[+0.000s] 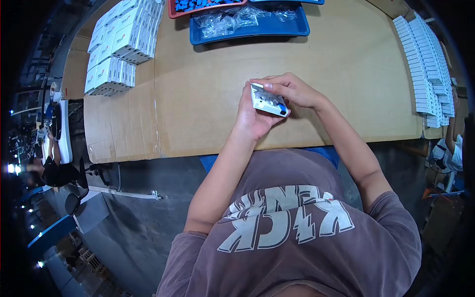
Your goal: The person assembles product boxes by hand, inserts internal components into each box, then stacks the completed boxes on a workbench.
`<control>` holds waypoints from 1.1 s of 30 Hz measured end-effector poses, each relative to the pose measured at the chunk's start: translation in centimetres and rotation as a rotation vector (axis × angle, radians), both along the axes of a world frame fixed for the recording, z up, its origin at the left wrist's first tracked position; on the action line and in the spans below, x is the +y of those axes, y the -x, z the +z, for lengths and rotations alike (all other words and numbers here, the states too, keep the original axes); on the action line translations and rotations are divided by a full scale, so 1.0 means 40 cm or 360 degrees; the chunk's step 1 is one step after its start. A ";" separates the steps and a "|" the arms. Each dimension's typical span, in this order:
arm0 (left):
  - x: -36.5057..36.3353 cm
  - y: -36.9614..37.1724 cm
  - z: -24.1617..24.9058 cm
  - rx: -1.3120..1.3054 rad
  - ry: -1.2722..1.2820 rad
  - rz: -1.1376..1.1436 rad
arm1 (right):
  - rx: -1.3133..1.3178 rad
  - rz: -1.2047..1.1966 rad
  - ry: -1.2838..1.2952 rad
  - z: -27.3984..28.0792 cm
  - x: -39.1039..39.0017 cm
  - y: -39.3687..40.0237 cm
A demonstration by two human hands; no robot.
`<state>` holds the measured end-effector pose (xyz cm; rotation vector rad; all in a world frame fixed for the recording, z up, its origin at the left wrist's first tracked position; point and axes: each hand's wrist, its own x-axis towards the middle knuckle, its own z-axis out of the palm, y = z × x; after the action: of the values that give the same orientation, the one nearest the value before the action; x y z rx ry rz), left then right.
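Observation:
A small white box [267,105] lies tilted in my hands above the near part of the table. Its upper face shows greyish, shiny contents, with a blue bit and a black bit at the near right corner; I cannot make out what they are. My left hand [251,118] cradles the box from below and from the left, fingers closed round it. My right hand [293,90] grips the far and right edges, its thumb laid over the top. The right fingers are partly hidden behind the box.
Stacked white boxes [118,39] stand at the table's left, and more white boxes [420,64] at its right. At the back are a blue tray [250,35] of clear plastic bags and a red tray [208,8] of blue pieces. People sit at far left and right.

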<state>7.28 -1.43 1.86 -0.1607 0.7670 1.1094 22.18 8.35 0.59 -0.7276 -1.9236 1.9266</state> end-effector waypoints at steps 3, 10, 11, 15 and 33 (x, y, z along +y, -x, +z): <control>0.000 -0.001 -0.006 0.0019 -0.0017 0.0002 | -0.0016 0.0036 -0.0043 0.023 -0.003 0.007; -0.002 0.000 -0.010 0.0036 -0.0011 -0.0012 | -0.0104 0.0116 -0.0019 0.035 -0.005 0.009; -0.004 0.000 -0.009 0.0043 -0.0003 -0.0010 | -0.0093 0.0114 -0.0013 0.030 -0.009 0.009; -0.005 0.006 -0.036 -0.0009 -0.0106 -0.0045 | -0.0068 0.0049 -0.0169 0.022 -0.044 0.007; -0.065 -0.053 0.030 0.0610 -0.0267 0.0080 | 0.0136 -0.0058 -0.0875 0.022 -0.143 -0.040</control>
<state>9.39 -4.04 3.06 0.1812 1.0083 1.2648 23.79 2.65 1.46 -0.4997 -2.2139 1.2806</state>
